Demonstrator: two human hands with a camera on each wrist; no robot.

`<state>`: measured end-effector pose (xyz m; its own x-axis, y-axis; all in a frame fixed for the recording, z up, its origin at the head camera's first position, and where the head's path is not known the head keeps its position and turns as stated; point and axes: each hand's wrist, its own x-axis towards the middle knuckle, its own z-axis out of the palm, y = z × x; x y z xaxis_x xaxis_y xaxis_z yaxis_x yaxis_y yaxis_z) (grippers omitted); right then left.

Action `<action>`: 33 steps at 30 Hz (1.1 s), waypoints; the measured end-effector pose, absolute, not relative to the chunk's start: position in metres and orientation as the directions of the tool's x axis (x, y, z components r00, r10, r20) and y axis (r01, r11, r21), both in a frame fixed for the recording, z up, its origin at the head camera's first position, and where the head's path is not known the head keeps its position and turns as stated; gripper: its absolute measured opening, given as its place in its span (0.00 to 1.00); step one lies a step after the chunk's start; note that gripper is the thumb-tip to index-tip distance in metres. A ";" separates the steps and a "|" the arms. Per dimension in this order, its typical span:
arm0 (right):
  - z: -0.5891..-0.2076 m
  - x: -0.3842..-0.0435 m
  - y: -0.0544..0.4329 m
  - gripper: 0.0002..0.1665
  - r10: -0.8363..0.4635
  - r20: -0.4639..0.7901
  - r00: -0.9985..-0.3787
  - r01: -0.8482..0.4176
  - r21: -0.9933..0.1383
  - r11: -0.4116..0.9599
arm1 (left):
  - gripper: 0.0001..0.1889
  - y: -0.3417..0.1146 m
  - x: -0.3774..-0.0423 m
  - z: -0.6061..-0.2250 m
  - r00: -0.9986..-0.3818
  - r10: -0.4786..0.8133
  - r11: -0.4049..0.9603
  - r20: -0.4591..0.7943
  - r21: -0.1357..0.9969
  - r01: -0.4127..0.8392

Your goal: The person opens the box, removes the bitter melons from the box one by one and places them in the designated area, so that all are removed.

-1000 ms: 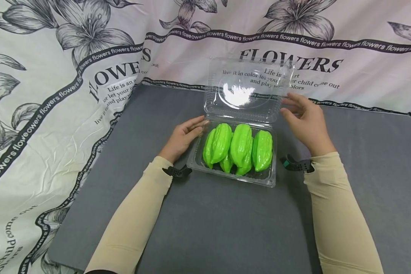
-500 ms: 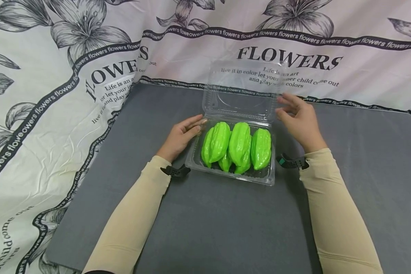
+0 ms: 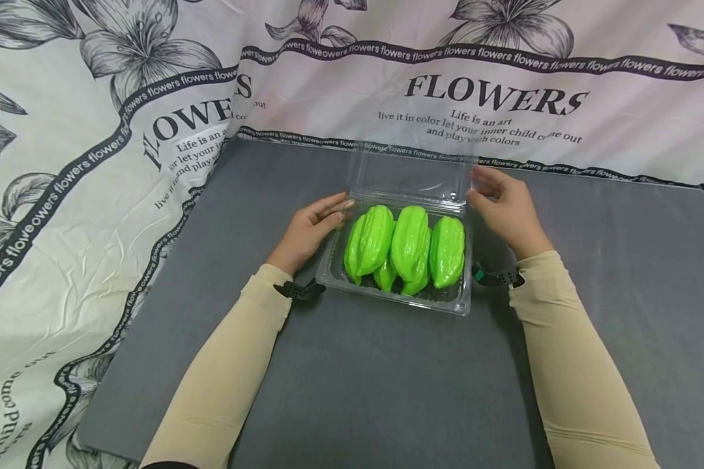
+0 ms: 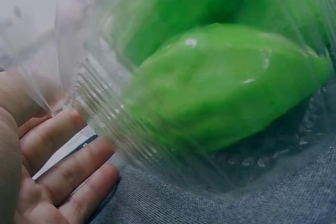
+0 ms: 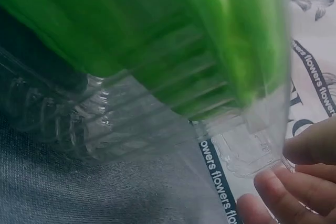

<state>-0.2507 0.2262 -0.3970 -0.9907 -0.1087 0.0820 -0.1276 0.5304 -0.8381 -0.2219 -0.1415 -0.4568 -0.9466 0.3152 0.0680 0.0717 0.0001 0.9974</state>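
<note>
A clear plastic clamshell container [image 3: 454, 307] stands on the table in the head view, its lid [image 3: 410, 179] raised at the back. Inside lie several glossy green ribbed fruits that look like star fruit [image 3: 409, 241], also close up in the left wrist view as a fruit [image 4: 226, 87] behind clear plastic. At the back left corner, my left hand [image 3: 306, 233] touches the container with fairly straight fingers. My right hand [image 3: 507, 212] pinches the lid's right edge between thumb and fingers; in the right wrist view the thumb [image 5: 312, 142] is beside the plastic.
A dark grey table [image 3: 352, 384] carries the container. White cloth [image 3: 305, 85] with flower prints and lettering hangs behind it and along the left. Black straps [image 3: 495, 277] circle both wrists over beige sleeves [image 3: 575, 345].
The lid has tilted farther back, its top edge dropping lower against the cloth. My right hand has shifted slightly left along with it. My left hand stays at the corner.
</note>
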 end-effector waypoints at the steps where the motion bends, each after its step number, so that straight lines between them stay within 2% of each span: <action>1: -0.398 -0.251 0.226 0.33 -0.109 0.079 -0.991 -0.125 -0.837 0.533 | 0.26 -0.141 -0.222 -0.457 -0.947 0.315 -0.001 0.067 0.998 0.070; 12: -0.408 -0.253 0.229 0.33 -0.146 0.012 -0.989 -0.081 -0.875 0.477 | 0.26 -0.142 -0.222 -0.460 -0.945 0.320 -0.001 0.067 0.998 0.071; 33: -0.415 -0.255 0.230 0.32 -0.175 -0.067 -0.982 -0.040 -0.838 0.545 | 0.26 -0.141 -0.223 -0.459 -0.943 0.321 -0.021 0.084 0.996 0.082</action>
<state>-0.2546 0.2301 -0.4147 -0.9823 -0.1753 -0.0666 -0.0404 0.5446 -0.8377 -0.2226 -0.1412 -0.4587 -0.9432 0.3212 0.0843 0.0819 -0.0210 0.9964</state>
